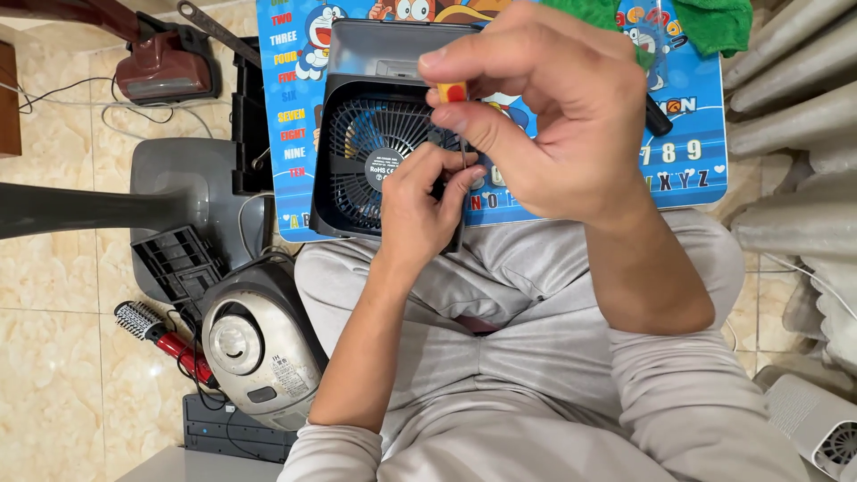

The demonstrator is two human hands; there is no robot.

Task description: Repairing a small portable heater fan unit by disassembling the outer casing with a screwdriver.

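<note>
A small black desk fan [370,152] with a round grille lies on a blue cartoon-printed folding table [696,134] in front of me. My right hand [553,116] hovers above it, pinching the yellow and red handle of a small screwdriver [451,93] between thumb and fingers; the thin shaft runs down toward the fan's right edge. My left hand [424,210] rests on the fan's lower right corner, fingertips curled around the shaft's tip. The tip itself is hidden by the fingers.
On the tiled floor to the left sit a silver rice cooker [259,344], a red round hairbrush [156,332], a black plastic grille part [174,261], a grey fan base [183,183] and a red appliance [170,62]. A green cloth [714,22] lies on the table's far edge. A white device [817,428] stands at lower right.
</note>
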